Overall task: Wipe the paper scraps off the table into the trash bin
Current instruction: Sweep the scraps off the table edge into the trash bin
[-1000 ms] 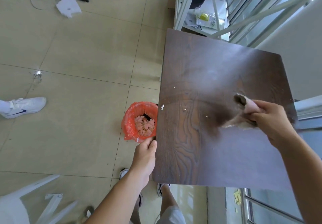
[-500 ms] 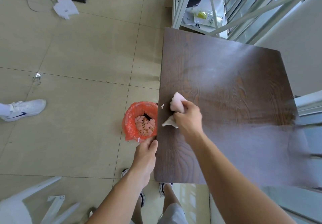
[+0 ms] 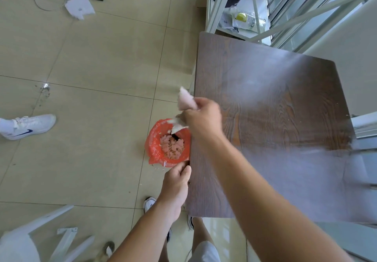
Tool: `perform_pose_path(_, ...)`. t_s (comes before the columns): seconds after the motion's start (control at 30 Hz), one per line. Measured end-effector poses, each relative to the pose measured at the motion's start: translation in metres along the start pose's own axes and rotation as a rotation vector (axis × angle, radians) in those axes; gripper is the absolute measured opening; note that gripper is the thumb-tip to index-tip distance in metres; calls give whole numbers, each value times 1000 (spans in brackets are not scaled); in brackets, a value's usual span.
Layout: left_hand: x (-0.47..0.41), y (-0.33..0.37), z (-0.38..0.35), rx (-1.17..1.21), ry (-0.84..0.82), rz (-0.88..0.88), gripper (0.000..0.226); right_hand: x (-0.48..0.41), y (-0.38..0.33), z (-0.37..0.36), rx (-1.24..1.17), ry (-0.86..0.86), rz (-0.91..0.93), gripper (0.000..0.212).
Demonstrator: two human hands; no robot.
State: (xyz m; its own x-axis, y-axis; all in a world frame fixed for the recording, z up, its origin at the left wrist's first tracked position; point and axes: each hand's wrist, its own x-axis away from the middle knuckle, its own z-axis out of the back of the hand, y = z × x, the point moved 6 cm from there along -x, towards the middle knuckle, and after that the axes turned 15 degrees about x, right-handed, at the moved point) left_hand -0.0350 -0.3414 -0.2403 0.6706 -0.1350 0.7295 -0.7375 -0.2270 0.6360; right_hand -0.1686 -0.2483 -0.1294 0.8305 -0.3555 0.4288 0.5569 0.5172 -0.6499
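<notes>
fingers (image 3: 201,103) of the right hand (image 3: 204,116) clench a pale cloth (image 3: 184,101) past the tabletop's (image 3: 265,98) left edge above the red-lined trash bin (image 3: 155,149), which the left hand (image 3: 176,184) pinches; scraps (image 3: 172,146) fill it, so wiping looks nearly done.

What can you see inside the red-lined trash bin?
The trash bin holds a heap of pinkish paper scraps. The cloth in the right hand overhangs its far rim; the bottom is hidden.

- 1 bench (image 3: 275,108)
- 1 trash bin (image 3: 155,147), red liner
- 1 cloth (image 3: 184,102)
- 2 hands: left (image 3: 176,182), right (image 3: 204,119)
- 1 white sneaker (image 3: 26,126) on the left
</notes>
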Motion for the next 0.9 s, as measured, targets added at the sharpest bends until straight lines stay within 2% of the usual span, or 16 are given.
perform_pose_path(0.07,1,3,0,6,-7,5,30,-7,-2,49,-82,58,51,28)
perform_pose_path(0.13,4,6,-1,20,-13,19,32,-28,9,95,-60,103,67,35)
perform_pose_path(0.23,6,8,-3,31,-3,38,33,-72,44,126,84,141,-39,23)
perform_pose_path(0.3,7,8,-3,28,-6,38,34,-90,62,115,114,72,-80,11)
perform_pose_path(0.43,8,9,-3,37,6,27,34,-89,48,68,233,25,55,36)
perform_pose_path(0.6,8,8,-3,12,40,11,31,-74,22,-4,294,-78,189,41)
perform_pose_path(0.77,9,9,-2,-12,81,8,29,-47,1,-68,617,-158,337,33)
perform_pose_path(0.83,10,11,0,-24,91,5,30,-37,-6,-75,755,-156,416,38)
perform_pose_path(0.9,11,13,1,-21,86,-4,32,-25,-18,-64,778,-141,512,35)
